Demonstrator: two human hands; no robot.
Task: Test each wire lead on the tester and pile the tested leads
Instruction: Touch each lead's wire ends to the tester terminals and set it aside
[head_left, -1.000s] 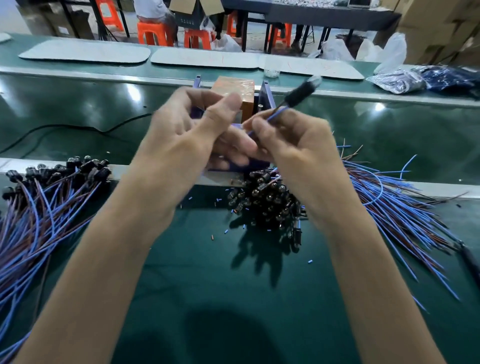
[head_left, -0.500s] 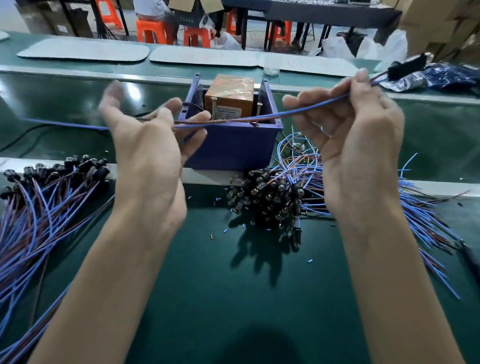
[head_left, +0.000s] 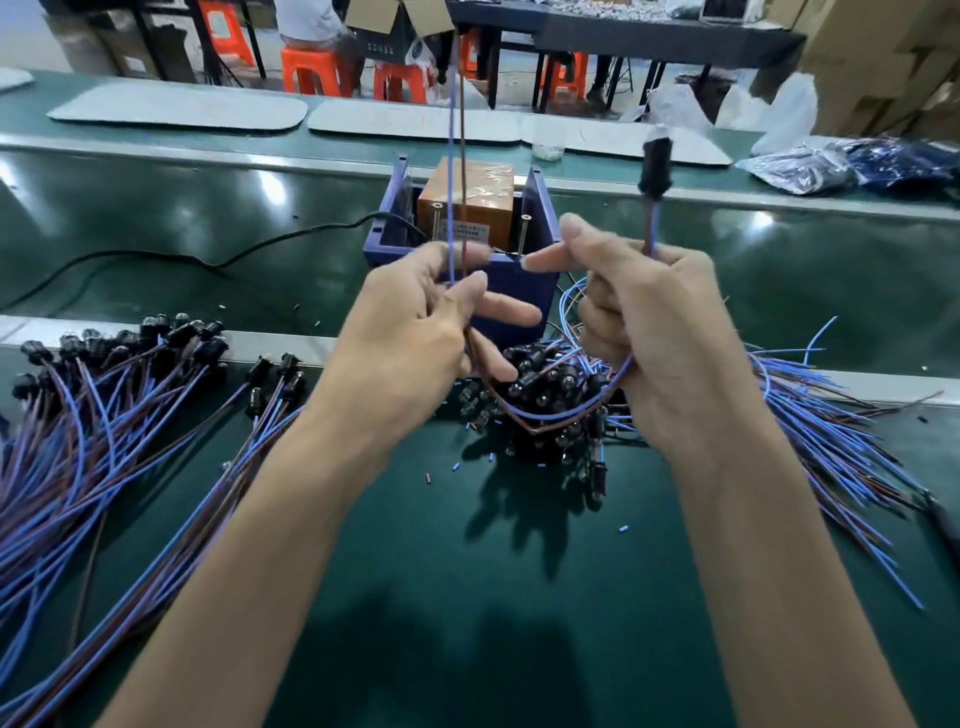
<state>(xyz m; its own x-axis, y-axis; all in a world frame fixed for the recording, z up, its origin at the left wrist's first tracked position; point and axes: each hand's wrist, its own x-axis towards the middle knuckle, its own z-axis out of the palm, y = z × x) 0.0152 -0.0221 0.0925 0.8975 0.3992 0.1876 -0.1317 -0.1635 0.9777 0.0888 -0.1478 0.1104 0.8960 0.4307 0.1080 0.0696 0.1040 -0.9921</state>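
A: Your lead (head_left: 550, 415) is off the surface (head_left: 467, 597), slung in a U between your two hands. The left hand (head_left: 410, 338) pinches the two loose wires between thumb and forefinger, with the other fingers fanned out. The right hand (head_left: 670, 332) is curled round the lead just under the plug (head_left: 655, 166), forefinger pointing across at the left.

B: So both ends stand upright, the plug above your right hand and the blue and brown tails rising well above your left. The tester (head_left: 543, 218) sits straight ahead, just beyond your knuckles.

A: That is what your next move turns on. The tails run up and down, and the two screws (head_left: 435, 221) in the tester also stand upright, so I'd judge you must tip the tails forward to meet them. Your left hand is the nearer one, almost in line with the left screw.

B: I can't tell whether the tips are bared; they blur against the background.

A: Once tested, I'd guess the lead goes to the pile (head_left: 104, 415) on your left, heads together. The heap (head_left: 561, 384) under your hands looks untested.
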